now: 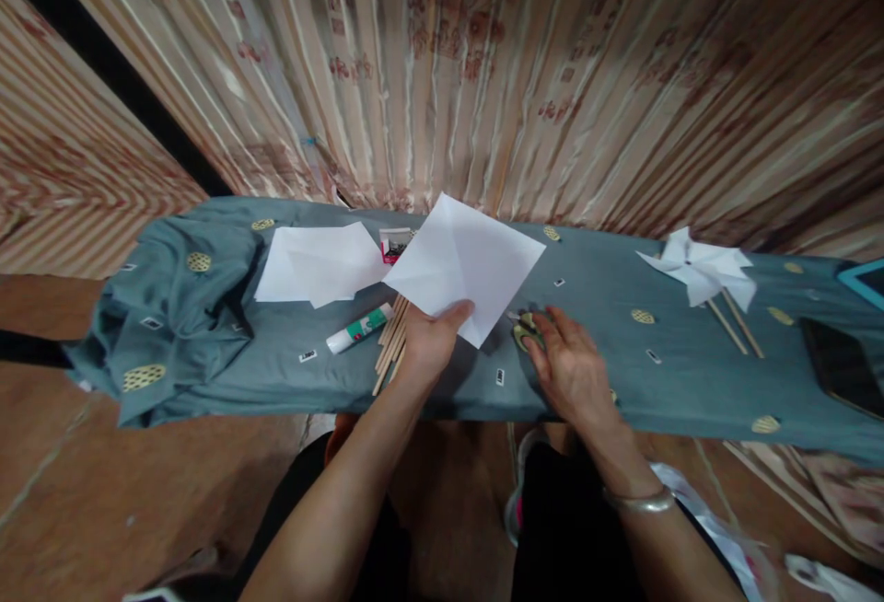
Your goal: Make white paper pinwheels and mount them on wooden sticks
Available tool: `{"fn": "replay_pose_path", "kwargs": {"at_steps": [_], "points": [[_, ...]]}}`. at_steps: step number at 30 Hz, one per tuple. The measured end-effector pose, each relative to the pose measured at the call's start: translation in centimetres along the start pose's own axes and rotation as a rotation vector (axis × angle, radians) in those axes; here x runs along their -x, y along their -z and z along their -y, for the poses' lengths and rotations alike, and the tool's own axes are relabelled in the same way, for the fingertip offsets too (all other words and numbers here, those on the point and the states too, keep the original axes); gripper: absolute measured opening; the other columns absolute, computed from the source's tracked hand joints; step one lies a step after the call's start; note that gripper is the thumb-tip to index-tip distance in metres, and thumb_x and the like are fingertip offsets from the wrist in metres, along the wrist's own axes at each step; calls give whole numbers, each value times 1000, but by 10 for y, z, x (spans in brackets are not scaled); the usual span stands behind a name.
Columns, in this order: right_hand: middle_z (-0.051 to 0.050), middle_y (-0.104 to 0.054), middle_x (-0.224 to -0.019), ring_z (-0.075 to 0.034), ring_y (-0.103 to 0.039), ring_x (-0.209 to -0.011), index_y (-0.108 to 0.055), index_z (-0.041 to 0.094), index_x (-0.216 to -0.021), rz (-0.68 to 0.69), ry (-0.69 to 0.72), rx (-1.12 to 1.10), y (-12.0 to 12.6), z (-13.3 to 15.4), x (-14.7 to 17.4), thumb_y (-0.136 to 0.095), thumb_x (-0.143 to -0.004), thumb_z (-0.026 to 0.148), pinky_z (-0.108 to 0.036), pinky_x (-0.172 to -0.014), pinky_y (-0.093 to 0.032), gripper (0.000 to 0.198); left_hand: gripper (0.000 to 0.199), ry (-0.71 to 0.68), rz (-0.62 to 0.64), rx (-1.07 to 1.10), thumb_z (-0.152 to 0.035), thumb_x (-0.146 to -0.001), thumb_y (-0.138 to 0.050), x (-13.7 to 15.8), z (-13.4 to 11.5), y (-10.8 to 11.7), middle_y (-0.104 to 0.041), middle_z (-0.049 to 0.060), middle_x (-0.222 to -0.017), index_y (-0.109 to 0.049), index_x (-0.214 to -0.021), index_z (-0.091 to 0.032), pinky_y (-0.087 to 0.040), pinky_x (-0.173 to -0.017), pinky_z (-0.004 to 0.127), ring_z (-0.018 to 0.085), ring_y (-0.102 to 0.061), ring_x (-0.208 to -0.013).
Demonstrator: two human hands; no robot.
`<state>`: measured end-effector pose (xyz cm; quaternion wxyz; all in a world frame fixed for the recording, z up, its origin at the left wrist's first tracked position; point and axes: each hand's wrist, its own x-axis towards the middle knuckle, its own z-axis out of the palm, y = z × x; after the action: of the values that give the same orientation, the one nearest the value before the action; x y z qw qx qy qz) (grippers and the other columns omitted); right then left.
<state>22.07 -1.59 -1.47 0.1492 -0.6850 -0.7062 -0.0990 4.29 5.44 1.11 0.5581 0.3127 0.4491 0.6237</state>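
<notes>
Over the middle of the cloth-covered table [600,294], the left hand [432,344] grasps a square white sheet [470,257], thumb on top near its lowest corner. The sheet's far corner reaches past the table's far edge in view, against the curtain [483,77]; its left corner overlaps the wooden sticks [388,349] and a small box [395,248], so room on that side is tight. A glue stick [359,329] lies just beside the sticks, with more white paper [318,263] behind it.

Right of the sheet's lower edge, the right hand [573,364] has its fingers and thumb at the handles of the scissors [525,335]; I cannot tell whether they are gripped. From that hand, a broad stretch of cloth runs to the white pinwheels [697,266], well apart, and the dark phone [839,363] beyond. Both forearms cross the near edge.
</notes>
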Motion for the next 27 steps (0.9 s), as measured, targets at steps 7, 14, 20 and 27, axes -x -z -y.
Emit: {"fn": "replay_pose_path", "kwargs": {"at_steps": [7,14,20,27], "points": [[-20,-69,-111,-29,-65,-100,-59,6,-124,282,-59,36,4,3,-20,-48,-89,15,-37,-88,-51,37,36,-18,79,6,-16,-52,-80,-1,2,-12,-75,6,-86,-67,-85,-20,-56,-77,36,25,-70,-82],[-12,-74,-100,-26,-69,-91,-67,16,-115,219,-421,-660,4,-5,-5,-60,-82,31,-38,-79,-53,36,45,17,24,-43,-22,-53,-79,-9,5,-11,-74,9,-98,-67,-96,-17,-55,-79,34,24,-69,-85],[-5,-73,-87,-15,-66,-69,-69,22,-106,318,-770,-1609,14,-1,5,-82,-61,44,-21,-52,-46,52,46,-40,8,-78,-23,-54,-79,-19,7,-7,-73,8,-93,-67,-97,-16,-53,-84,37,23,-68,-86],[-4,-69,-82,-13,-57,-68,-67,18,-113,479,-441,-1575,22,26,18,-75,-68,58,-25,-63,-46,60,45,-97,-23,-16,-22,-54,-80,-20,-2,-6,-71,6,-85,-67,-96,-13,-53,-79,34,19,-65,-78]]}}
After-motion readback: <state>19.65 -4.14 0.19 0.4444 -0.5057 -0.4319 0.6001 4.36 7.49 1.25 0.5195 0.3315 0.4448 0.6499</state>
